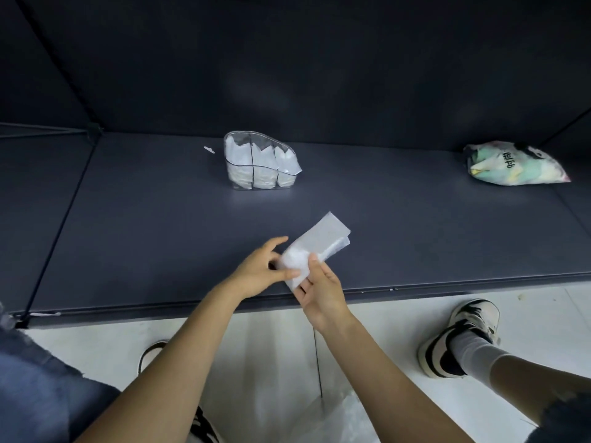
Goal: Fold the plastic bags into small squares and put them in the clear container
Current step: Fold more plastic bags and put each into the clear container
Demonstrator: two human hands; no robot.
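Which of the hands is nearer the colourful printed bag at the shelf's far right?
Right. The right hand lies left of the colourful printed bag; the left hand is further left.

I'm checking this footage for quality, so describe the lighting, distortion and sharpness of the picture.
Head view: dim, soft light, with a pale sheen on the dark shelf beside the clear container. Wide-angle lens bends the shelf's front edge and stretches the forearms. The folded plastic bag looks soft and slightly washed out between the left hand and right hand; the back wall is nearly featureless.
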